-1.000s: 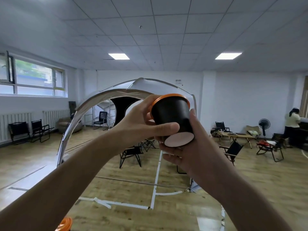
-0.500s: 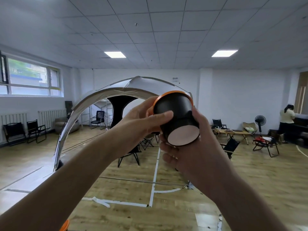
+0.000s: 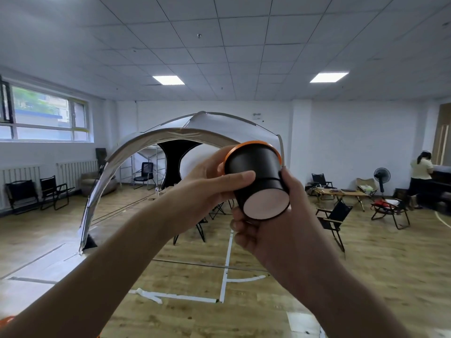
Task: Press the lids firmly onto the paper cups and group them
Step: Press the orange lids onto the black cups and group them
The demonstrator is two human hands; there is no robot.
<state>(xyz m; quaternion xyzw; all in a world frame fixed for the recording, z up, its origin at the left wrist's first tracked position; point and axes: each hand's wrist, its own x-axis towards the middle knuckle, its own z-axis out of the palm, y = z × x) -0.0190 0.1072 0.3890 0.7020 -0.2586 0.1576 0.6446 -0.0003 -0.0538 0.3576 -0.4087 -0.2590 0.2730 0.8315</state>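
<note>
Wide hall with glossy wood-plank floor (image 3: 366, 276), gridded ceiling tiles and an arched fabric tent (image 3: 214, 132) behind. Held in mid-air before the tent: a matte black, tapered paper cup (image 3: 253, 172), tipped to show its pale round base. Capped at the far end by a thin orange lid (image 3: 251, 144), only the rim visible. Gripped by the left hand (image 3: 202, 191), thumb flat across the wall, and by the right hand (image 3: 275, 232), curled beneath. Left fingertips hidden; lid's seating impossible to judge. Orange shape (image 3: 6, 322) cut off at lower left.
</note>
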